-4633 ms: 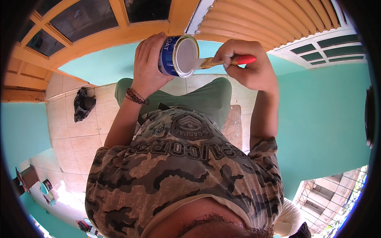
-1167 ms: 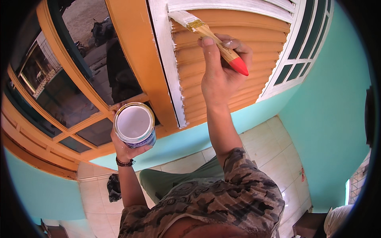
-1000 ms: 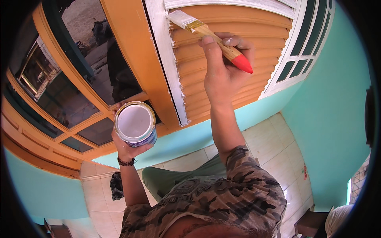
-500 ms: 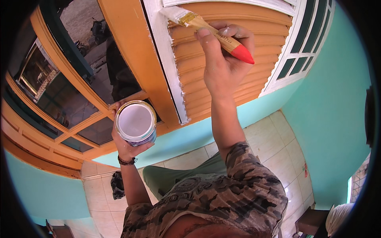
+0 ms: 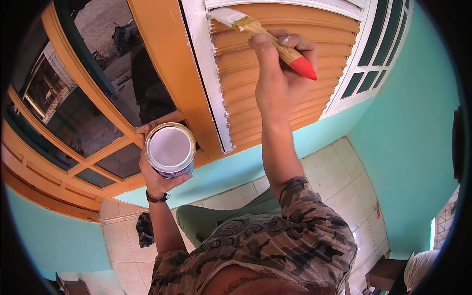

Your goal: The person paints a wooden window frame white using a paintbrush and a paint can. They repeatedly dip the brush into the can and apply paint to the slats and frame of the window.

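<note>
My right hand [image 5: 281, 73] grips a paintbrush [image 5: 246, 24] by its wooden, red-tipped handle. White paint coats the bristles, which point up and left at the white frame [image 5: 202, 54] beside the orange slatted panel [image 5: 290, 44]; whether they touch it I cannot tell. Some white paint marks the fingers of that hand. Lower left, my left hand [image 5: 155, 179] is wrapped round a paint can [image 5: 171, 150] from its left side and below. The can is open at the top, with white inside and a yellowish stained rim.
An orange-framed glass window [image 5: 169, 64] stands close behind the can. Right of the panel is a white-framed window with dark panes [image 5: 378, 44]. Turquoise walls [image 5: 413, 128] meet a tiled floor [image 5: 339, 172]. A black plastic bag [image 5: 145, 230] lies on the floor at lower left.
The brush and my right hand have shifted slightly right, the bristles moving from the white frame toward the panel's upper left corner. My left hand and the can have barely moved.
</note>
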`<state>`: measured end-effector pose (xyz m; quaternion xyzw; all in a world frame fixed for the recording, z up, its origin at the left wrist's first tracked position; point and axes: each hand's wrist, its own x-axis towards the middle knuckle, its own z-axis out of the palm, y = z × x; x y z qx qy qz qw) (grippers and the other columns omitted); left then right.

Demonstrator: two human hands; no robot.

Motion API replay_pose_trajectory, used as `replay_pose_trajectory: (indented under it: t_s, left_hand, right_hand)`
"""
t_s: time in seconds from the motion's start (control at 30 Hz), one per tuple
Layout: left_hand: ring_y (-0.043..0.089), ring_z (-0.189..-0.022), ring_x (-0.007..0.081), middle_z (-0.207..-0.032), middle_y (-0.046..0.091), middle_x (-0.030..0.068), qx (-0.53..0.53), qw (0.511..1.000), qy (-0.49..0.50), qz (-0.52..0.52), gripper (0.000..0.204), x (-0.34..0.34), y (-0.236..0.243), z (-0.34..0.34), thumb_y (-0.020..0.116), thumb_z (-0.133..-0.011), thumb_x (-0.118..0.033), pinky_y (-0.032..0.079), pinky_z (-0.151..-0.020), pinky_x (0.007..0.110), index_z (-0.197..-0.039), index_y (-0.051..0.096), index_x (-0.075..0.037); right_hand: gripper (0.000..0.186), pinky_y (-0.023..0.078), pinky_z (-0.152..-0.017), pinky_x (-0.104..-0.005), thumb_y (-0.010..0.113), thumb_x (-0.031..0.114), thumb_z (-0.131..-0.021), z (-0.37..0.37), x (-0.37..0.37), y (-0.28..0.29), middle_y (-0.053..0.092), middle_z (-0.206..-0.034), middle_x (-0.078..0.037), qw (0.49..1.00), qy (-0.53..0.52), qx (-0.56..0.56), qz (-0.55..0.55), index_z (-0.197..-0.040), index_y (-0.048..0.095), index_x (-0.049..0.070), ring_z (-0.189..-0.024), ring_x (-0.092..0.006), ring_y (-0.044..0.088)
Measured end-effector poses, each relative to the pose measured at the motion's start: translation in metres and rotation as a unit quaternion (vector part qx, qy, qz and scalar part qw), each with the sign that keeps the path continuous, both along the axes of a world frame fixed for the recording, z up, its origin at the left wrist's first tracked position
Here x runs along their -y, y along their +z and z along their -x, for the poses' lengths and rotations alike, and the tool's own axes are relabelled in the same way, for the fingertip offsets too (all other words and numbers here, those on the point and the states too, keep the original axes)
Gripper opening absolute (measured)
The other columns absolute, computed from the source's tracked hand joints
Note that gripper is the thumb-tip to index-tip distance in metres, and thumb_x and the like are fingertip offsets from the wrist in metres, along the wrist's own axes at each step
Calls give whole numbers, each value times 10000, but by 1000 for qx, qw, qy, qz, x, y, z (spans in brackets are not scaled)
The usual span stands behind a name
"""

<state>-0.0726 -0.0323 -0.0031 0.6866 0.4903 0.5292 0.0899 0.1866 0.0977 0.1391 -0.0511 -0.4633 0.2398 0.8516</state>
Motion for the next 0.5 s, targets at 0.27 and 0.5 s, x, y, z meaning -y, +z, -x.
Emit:
replay_pose_trajectory:
  t_s: [0.27,0.5]
  left_hand:
    - [512,-1354,309,-1362,597,187,-20,1000,9,-16,1180,-2,-2,2,886,-593,-606,117,-1249,448,-1431,426,86]
    - [404,-1434,364,-1413,540,235,36,999,-16,-16,1203,9,-9,-13,904,-573,-590,125,-1243,480,-1451,405,63]
  right_hand:
    - [293,589,-793,-334,694,-81,-875,-2,-2,1,626,-1014,-155,1000,11,-1,-10,-1026,466,24,-882,-242,708]
    - [291,584,-804,-329,700,-66,-881,0,-2,-5,630,-1013,-156,999,-9,40,7,-1033,468,21,-876,-235,705]
